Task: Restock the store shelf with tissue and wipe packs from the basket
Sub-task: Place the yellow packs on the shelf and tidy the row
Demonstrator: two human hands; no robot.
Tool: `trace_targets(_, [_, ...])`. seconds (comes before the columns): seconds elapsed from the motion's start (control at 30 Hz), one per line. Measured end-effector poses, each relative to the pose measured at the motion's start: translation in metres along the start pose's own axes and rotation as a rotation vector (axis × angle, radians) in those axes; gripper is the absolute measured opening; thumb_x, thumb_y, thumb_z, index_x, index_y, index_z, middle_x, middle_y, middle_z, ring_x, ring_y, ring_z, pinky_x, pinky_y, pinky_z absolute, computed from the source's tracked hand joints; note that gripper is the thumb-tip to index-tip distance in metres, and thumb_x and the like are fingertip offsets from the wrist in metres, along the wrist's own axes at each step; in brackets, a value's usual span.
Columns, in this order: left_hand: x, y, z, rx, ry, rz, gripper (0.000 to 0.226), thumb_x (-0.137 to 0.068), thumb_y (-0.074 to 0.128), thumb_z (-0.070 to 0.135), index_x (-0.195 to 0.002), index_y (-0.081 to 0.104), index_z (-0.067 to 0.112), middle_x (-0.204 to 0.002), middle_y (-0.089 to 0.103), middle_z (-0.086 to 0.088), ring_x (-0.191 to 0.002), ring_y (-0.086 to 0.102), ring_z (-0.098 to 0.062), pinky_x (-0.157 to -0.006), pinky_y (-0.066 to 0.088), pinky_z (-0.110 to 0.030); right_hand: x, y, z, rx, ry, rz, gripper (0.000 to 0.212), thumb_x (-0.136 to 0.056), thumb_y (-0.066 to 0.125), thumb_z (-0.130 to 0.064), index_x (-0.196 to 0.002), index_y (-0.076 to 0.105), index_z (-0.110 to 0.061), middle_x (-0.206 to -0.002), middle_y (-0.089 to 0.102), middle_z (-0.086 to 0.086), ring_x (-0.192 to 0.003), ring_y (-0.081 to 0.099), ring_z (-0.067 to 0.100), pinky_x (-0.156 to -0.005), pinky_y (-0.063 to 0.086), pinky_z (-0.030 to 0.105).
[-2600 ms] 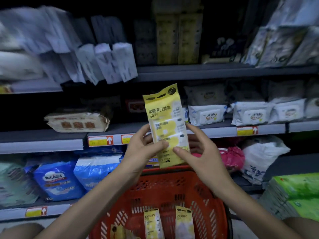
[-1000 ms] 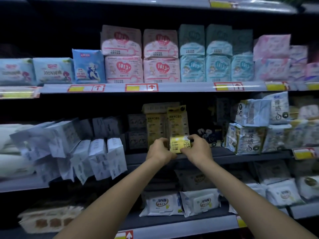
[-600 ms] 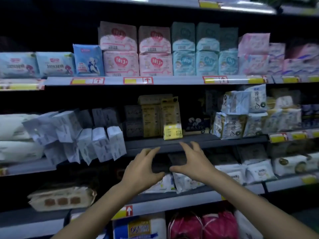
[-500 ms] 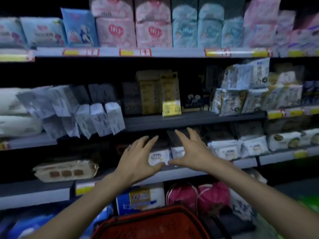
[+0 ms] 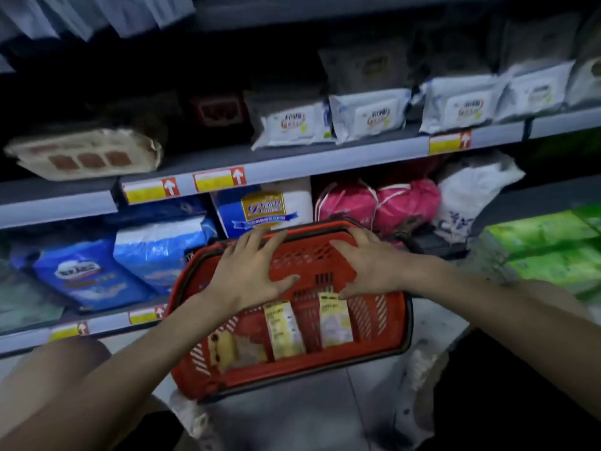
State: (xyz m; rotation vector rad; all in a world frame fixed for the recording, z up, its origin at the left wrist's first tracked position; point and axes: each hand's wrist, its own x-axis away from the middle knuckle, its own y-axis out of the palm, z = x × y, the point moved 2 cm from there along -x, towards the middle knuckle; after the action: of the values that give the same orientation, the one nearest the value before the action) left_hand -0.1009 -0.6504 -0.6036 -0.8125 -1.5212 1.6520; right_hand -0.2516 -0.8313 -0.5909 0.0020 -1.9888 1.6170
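In the head view, both of your hands are over the red basket (image 5: 405, 323), palms down and fingers spread. Neither one holds anything. Your left hand (image 5: 250, 271) reaches toward the far rim, and your right hand (image 5: 367, 265) lies beside it at the same depth; you cannot tell from here whether the fingertips touch the plastic or hang just above it. The stock to pick from lies just nearer you than your palms. One yellow pack (image 5: 283, 330) sits below your left thumb, a second yellow pack (image 5: 335, 323) below your right thumb, and a third pack (image 5: 234, 349) lies flatter under your left wrist. The step in hand looks like reaching in for the next pack, so the job seems partway through. The shelf (image 5: 325, 161) runs above and beyond your fingertips, with white wipe packs (image 5: 367, 115) along its front. Next, you likely need to draw one hand back toward you, drop it inside the basket and close it round a single pack by its long edges, without dragging its neighbour along.
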Motion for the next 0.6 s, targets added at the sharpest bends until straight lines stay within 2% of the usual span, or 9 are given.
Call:
trace_targets(0.1, [0.0, 0.051, -0.005, -0.001, -0.037, -0.137, 0.095, -0.086, 0.05, 0.082, -0.164, 0.018, 0.037, -0.166, 0.028, -0.003, -0.152, 0.029, -0.028, -0.12, 0.031, -0.05, -0.012, 0.026, -0.004, 0.022, -0.024, -0.136, 0.106, -0.086, 0.074, -0.057, -0.164, 0.011, -0.022, -0.164, 0.008, 0.019, -0.152, 0.014, 0.044, -0.119, 0.032, 0.053])
trace_targets(0.2, [0.0, 0.1, -0.011, 0.013, -0.085, -0.28, 0.091, -0.09, 0.054, 0.075, -0.164, 0.021, 0.033, -0.162, 0.033, -0.005, -0.148, 0.035, -0.031, -0.114, 0.038, -0.051, -0.02, 0.053, -0.01, 0.036, -0.09, -0.208, 0.092, -0.091, 0.073, -0.049, -0.161, 0.02, -0.02, -0.158, 0.022, 0.016, -0.145, 0.029, 0.044, -0.112, 0.041, 0.052])
trace_targets(0.3, [0.002, 0.145, -0.016, 0.024, -0.119, -0.414, 0.09, -0.09, 0.055, 0.074, -0.163, 0.023, 0.031, -0.16, 0.037, -0.007, -0.145, 0.039, -0.033, -0.109, 0.045, -0.05, -0.024, 0.089, -0.01, 0.112, -0.133, -0.216, 0.081, -0.094, 0.07, -0.043, -0.158, 0.028, -0.018, -0.155, 0.031, 0.017, -0.14, 0.038, 0.041, -0.108, 0.045, 0.048])
trace_targets(0.4, [0.003, 0.189, -0.028, 0.062, -0.165, -0.533, 0.093, -0.088, 0.056, 0.075, -0.163, 0.024, 0.03, -0.163, 0.035, -0.009, -0.147, 0.039, -0.034, -0.109, 0.045, -0.047, -0.029, 0.12, -0.008, 0.306, -0.146, -0.208, 0.061, -0.1, 0.058, -0.033, -0.154, 0.034, -0.017, -0.149, 0.039, 0.018, -0.132, 0.046, 0.04, -0.104, 0.047, 0.049])
trace_targets(0.5, [-0.001, 0.224, -0.041, 0.112, -0.218, -0.633, 0.099, -0.083, 0.06, 0.076, -0.161, 0.027, 0.025, -0.161, 0.039, -0.012, -0.145, 0.042, -0.034, -0.11, 0.046, -0.049, -0.035, 0.134, -0.007, 0.322, -0.234, -0.153, 0.047, -0.101, 0.054, -0.024, -0.146, 0.043, -0.02, -0.131, 0.052, 0.012, -0.116, 0.057, 0.036, -0.089, 0.052, 0.044])
trace_targets(0.6, [-0.009, 0.255, -0.049, 0.19, -0.265, -0.693, 0.1, -0.082, 0.065, 0.069, -0.16, 0.027, 0.02, -0.155, 0.048, -0.014, -0.139, 0.05, -0.035, -0.109, 0.047, -0.05, -0.035, 0.139, -0.003, 0.332, -0.279, -0.124, 0.036, -0.102, 0.052, -0.023, -0.137, 0.048, -0.019, -0.12, 0.058, 0.009, -0.107, 0.061, 0.034, -0.074, 0.045, 0.038])
